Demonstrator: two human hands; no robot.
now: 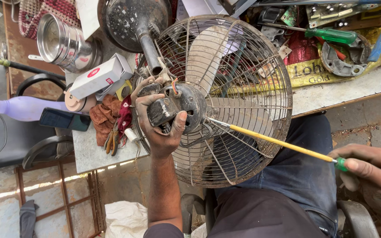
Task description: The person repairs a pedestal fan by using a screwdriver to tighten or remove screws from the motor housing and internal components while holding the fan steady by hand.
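An old table fan lies tipped over my lap, its rusty wire guard (252, 57) facing up and pale blades (208, 57) behind the wires. My left hand (157, 125) grips the dark motor housing (179, 105) at the back of the fan. My right hand (373, 167) holds a long screwdriver (278, 142) with a yellow shaft and green handle; its tip reaches through the guard to a point beside the motor. The fan's round black base (131, 20) and stem point away from me.
The workbench (331, 94) carries a white box (98, 77), a steel tin (62, 42), a lilac bottle (23, 108), a dark phone (65, 119), rags, pliers (111, 141), a green-handled screwdriver (331, 35) and metal parts. A black chair stands at left.
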